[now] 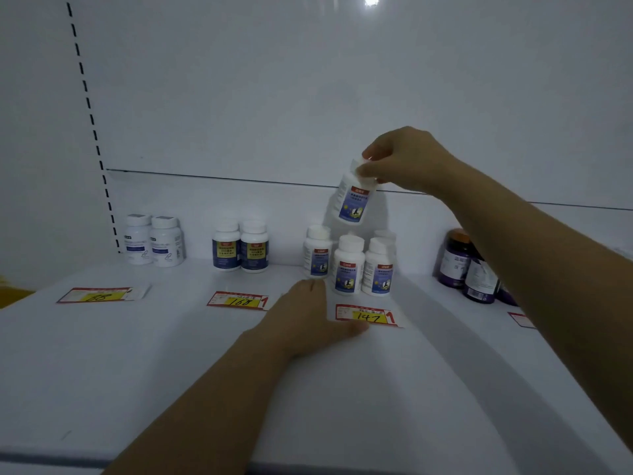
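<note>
My right hand (406,159) pinches the white cap of a white bottle with a blue label (352,200) and holds it tilted in the air above a group of like bottles (348,265) on the white shelf (171,354). My left hand (308,317) rests flat on the shelf just in front of that group, fingers straight, its thumb touching the price tag marked 147 (368,316).
To the left stand two bottles with yellow-and-blue labels (241,246) and two white bottles (154,240). Dark purple bottles (469,269) stand at the right, partly behind my right forearm. Price tags 168 (238,299) and another (99,295) lie on the shelf.
</note>
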The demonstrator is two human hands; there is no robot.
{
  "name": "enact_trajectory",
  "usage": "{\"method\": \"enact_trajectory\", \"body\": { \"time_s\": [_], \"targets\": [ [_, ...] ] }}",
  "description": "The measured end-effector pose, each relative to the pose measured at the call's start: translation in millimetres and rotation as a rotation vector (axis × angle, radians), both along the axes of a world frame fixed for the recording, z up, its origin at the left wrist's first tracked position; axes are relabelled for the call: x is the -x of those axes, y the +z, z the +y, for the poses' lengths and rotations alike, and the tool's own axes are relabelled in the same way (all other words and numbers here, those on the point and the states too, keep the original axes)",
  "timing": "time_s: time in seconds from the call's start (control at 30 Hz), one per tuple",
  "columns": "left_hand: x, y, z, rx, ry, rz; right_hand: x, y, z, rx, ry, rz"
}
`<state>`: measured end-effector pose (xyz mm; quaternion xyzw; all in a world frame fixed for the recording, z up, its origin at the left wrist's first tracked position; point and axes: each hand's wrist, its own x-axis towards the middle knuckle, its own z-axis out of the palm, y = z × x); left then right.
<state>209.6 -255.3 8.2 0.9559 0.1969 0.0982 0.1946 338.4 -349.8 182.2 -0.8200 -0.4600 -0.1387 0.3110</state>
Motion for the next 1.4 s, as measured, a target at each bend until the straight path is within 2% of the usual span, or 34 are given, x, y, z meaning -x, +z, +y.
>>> {"method": "enact_trajectory", "body": {
  "time_s": [0.1, 0.2, 0.4, 0.5, 0.63, 0.77, 0.9, 1.03, 1.1, 1.23, 1.4],
  "targets": [
    [-1.5, -4.6, 0.7, -0.096, 0.005, 0.135, -11.9, -8.9, 19.0, 0.052, -0.074, -0.099],
    [-3.2, -7.1, 1.4, -0.116, 0.002, 0.197, -23.0, -26.3, 30.0, 0.154, -0.109, -0.109],
    [-5.2, -8.8, 2.8, -0.126, 0.006, 0.199, -34.8, -63.7, 43.0, 0.263, -0.114, 0.000],
    [-5.6, -9.3, 2.9, -0.126, 0.001, 0.213, -40.8, -71.1, 48.4, 0.304, -0.103, 0.109],
    [-6.0, -8.4, 2.5, -0.130, -0.002, 0.233, -44.1, -70.7, 50.3, 0.373, -0.093, 0.140],
    [-5.6, -7.8, 1.7, -0.135, -0.006, 0.241, -41.3, -56.4, 41.4, 0.350, -0.115, 0.094],
    [-4.8, -7.7, 1.0, -0.131, -0.006, 0.243, -44.0, -42.7, 34.4, 0.429, -0.286, -0.008],
    [-4.5, -6.9, 0.8, -0.124, 0.000, 0.234, -48.7, -54.4, 34.7, 0.554, -0.350, 0.236],
    [-3.9, -6.2, 0.4, -0.122, -0.003, 0.234, -50.8, -62.2, 37.8, 0.542, -0.361, 0.281],
    [-3.1, -5.1, 0.0, -0.109, -0.008, 0.222, -54.6, -64.1, 39.7, 0.469, -0.376, 0.228],
    [-2.7, -3.9, -0.3, -0.083, 0.004, 0.191, -54.1, -37.0, 26.6, 0.235, -0.377, 0.057]
  ]
}}
